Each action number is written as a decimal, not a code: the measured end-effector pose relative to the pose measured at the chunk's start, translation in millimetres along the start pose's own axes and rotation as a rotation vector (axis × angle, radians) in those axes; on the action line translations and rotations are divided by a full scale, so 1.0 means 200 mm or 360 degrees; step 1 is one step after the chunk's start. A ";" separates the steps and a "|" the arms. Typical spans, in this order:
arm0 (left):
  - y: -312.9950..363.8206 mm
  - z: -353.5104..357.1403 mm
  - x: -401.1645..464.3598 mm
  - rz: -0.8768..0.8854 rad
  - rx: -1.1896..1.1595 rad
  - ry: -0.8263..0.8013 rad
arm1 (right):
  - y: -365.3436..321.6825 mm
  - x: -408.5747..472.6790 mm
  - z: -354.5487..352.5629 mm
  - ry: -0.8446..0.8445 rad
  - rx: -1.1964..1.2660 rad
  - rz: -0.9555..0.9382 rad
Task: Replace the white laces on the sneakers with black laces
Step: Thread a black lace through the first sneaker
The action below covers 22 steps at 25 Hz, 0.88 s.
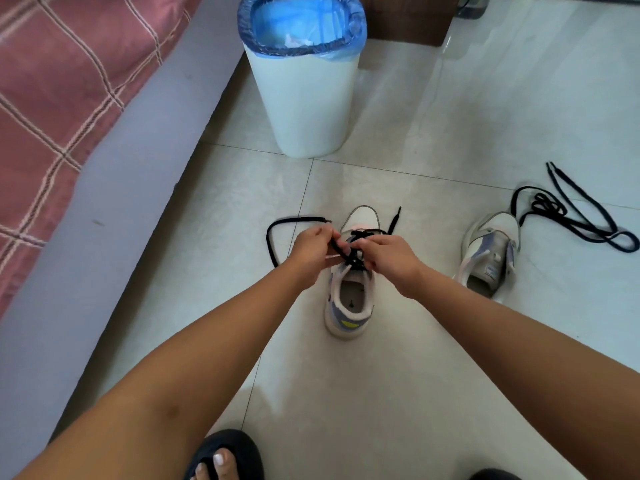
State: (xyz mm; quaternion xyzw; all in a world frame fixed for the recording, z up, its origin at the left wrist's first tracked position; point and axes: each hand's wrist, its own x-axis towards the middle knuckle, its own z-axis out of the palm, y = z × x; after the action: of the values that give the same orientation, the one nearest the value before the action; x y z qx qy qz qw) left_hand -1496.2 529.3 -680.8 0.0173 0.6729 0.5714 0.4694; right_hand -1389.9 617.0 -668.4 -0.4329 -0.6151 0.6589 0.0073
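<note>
Sneaker (348,306) is standing at centre frame on the pale tiled floor (433,375), long axis running near vertical in the picture, heel toward the bottom edge and toe pointing to the top. Black lace (294,220) is crossing its upper eyelets; one end is looping out to the left of the shoe and lying on the tile, the other tip is sticking up just right of the toe. Left hand (310,249) is curling its fingers and pinching a strand of this lace over the tongue. Right hand (388,256) is also curling over the eyelets, fingers closed on the lacing; exactly which strand it is gripping cannot be told, since both hands are covering the midfoot. Second sneaker (490,254) is lying at centre right, toe likewise toward the top, tilted slightly; no lace is showing in it. Loose black lace (581,216) is lying in a tangle just right of that toe, one loop touching or very near it. White bin (304,109) with a blue liner is standing at upper centre. Checked bedding (52,81) is filling the upper left. Sandalled foot (223,459) is being cut off by the bottom edge.
</note>
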 end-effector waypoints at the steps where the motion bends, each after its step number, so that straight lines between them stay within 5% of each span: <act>1: 0.03 0.00 -0.01 0.0190 0.0269 -0.0028 | -0.02 0.00 0.01 -0.0067 -0.0292 -0.0105; 4: 0.11 0.01 -0.06 0.0692 0.0909 -0.0235 | -0.06 -0.02 0.05 -0.0230 -0.0828 -0.0288; 9: 0.15 -0.08 -0.12 0.0753 0.2042 -0.0475 | -0.08 -0.06 -0.01 -0.0189 -0.0259 -0.0055; 11: 0.17 -0.15 -0.14 0.0646 0.2157 -0.0558 | -0.06 -0.04 -0.04 -0.0203 -0.0141 0.0110; 15: 0.18 -0.23 -0.23 -0.0129 0.2433 -0.1024 | -0.01 0.01 -0.04 -0.0174 0.0341 0.0431; 17: 0.17 -0.22 -0.20 -0.0064 0.2876 -0.0947 | -0.01 0.02 -0.04 -0.0181 0.0259 0.0363; 19: 0.17 -0.17 -0.15 0.0325 0.2610 -0.0687 | -0.02 0.00 -0.04 -0.0280 0.0111 0.0262; 22: 0.16 -0.07 -0.08 0.0430 0.1354 -0.0585 | -0.05 -0.04 -0.06 -0.0396 -0.0154 0.0103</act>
State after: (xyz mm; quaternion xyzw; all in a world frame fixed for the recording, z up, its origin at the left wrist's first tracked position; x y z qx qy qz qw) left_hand -1512.7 521.2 -647.1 0.3958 0.7446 0.2887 0.4534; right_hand -1383.6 626.1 -653.6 -0.3673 -0.6279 0.6771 -0.1112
